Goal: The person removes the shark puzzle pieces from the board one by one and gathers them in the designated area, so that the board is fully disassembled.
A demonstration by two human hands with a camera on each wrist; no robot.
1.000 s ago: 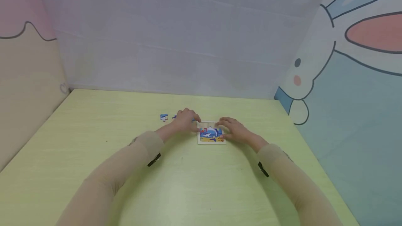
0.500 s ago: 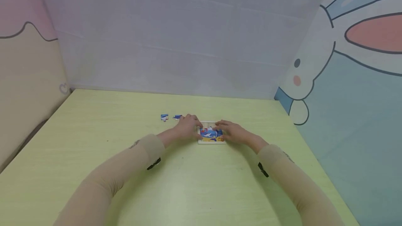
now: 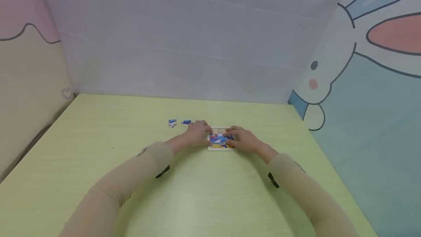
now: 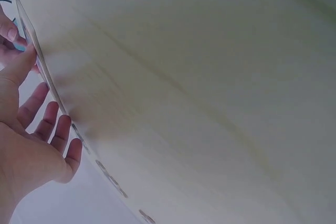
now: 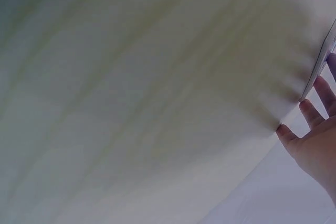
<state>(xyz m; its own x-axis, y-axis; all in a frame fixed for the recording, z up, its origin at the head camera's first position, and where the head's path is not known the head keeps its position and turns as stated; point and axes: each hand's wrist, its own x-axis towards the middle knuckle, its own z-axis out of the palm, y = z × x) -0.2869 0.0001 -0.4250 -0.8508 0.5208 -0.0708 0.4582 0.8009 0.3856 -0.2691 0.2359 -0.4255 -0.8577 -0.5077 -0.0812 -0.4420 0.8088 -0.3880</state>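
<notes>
A jigsaw puzzle [image 3: 218,139] with a blue sea-animal picture lies in a white-rimmed tray [image 3: 221,149] on the table. At the tray's left side rests my left hand [image 3: 197,134], thumb towards the near corner and fingers towards the far one. The left wrist view shows its thumb touching the tray's edge, with the other fingers loosely bent. My right hand [image 3: 245,139] reaches over the tray's right side, its thumb and fingertips on the picture. Whether a single piece sits between them cannot be made out. In the right wrist view several fingertips [image 5: 306,107] stand by the tray's edge.
Two loose puzzle pieces, one on the left [image 3: 172,123] and one closer to the tray [image 3: 186,122], lie beyond my left hand. A bit of blue shows behind its knuckles. A pale wall [image 3: 184,39] rises behind the table [image 3: 184,193]; a rabbit-printed wall stands right.
My left hand has come down and nearer to me at the tray's left edge, uncovering the second loose piece. The right thumb has slid left across the picture.
</notes>
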